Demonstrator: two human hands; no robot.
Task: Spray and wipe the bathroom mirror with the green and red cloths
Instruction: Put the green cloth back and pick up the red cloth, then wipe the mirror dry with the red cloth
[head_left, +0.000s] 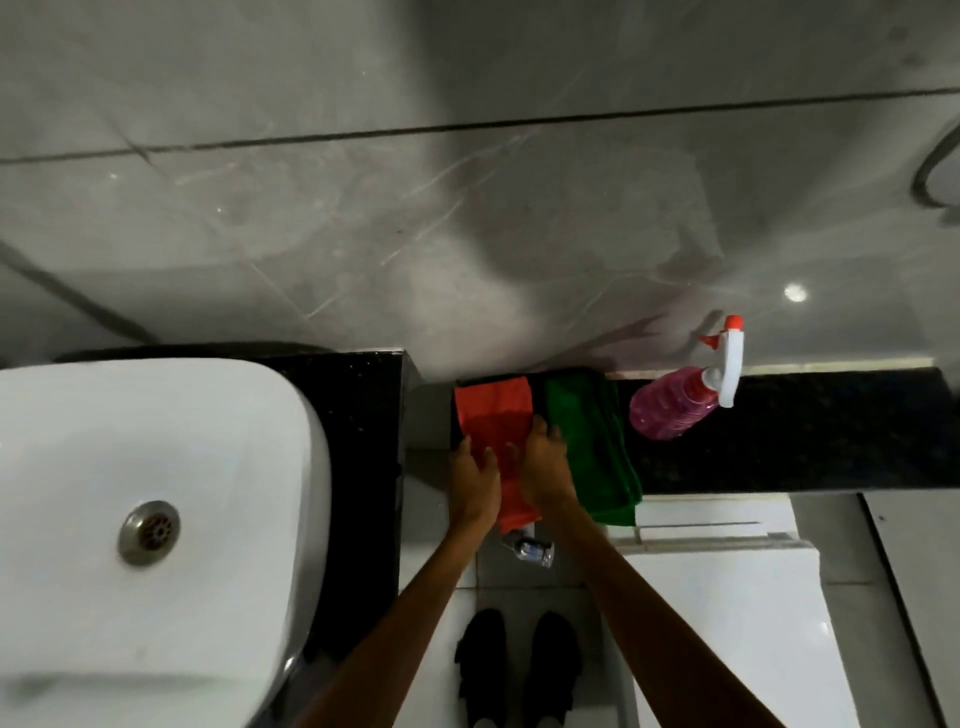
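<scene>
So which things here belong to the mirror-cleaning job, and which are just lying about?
For the job:
red cloth, under both hands
green cloth, beside it
pink spray bottle, standing on the black ledge

Just there:
white basin
small clear object below the ledge, too blurred to name

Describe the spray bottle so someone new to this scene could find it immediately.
Right of the white sink runs a black counter ledge. The spray bottle stands there, just right of the green cloth. Only it has pink liquid, a white trigger head and red nozzle.
</scene>
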